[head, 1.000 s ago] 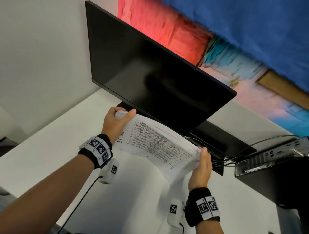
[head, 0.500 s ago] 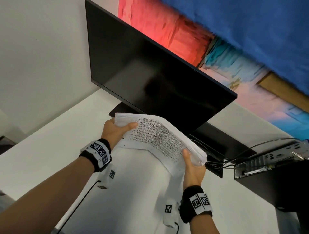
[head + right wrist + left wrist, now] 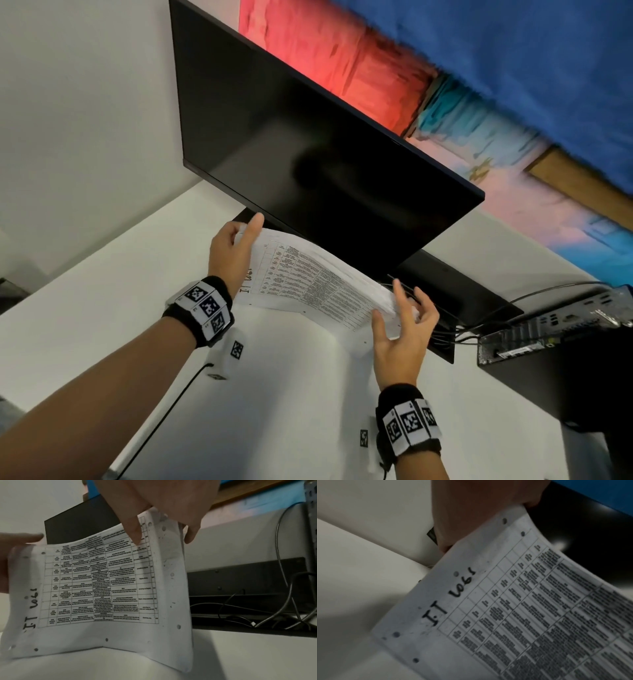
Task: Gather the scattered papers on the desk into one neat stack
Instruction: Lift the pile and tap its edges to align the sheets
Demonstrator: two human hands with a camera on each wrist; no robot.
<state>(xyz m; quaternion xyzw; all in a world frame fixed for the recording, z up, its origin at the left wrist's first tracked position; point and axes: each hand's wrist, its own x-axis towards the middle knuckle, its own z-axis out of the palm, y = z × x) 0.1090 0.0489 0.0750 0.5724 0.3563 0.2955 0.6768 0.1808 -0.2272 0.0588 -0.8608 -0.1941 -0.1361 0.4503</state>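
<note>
A stack of printed papers [image 3: 308, 284] with a table and the handwritten "I.T logs" [image 3: 453, 599] stands bowed on its lower edge on the white desk [image 3: 102, 291], in front of the monitor. My left hand [image 3: 236, 250] is against the stack's left edge, thumb straight up and fingers behind the sheets. My right hand [image 3: 400, 329] is at the right edge with its fingers spread. In the right wrist view its thumb [image 3: 135, 534] lies on the front of the stack [image 3: 102, 581] and its other fingers are behind it.
A black monitor [image 3: 308, 154] hangs close behind the papers. Its base and several loose cables [image 3: 445, 329] lie just right of the stack. A small computer box [image 3: 565, 342] stands at the far right. A black cable [image 3: 164, 411] runs along the desk under my left arm.
Both hands gripped the stack before; now the thumbs and fingers have straightened and spread. The stack has turned more upright, with its lower edge on the desk.
</note>
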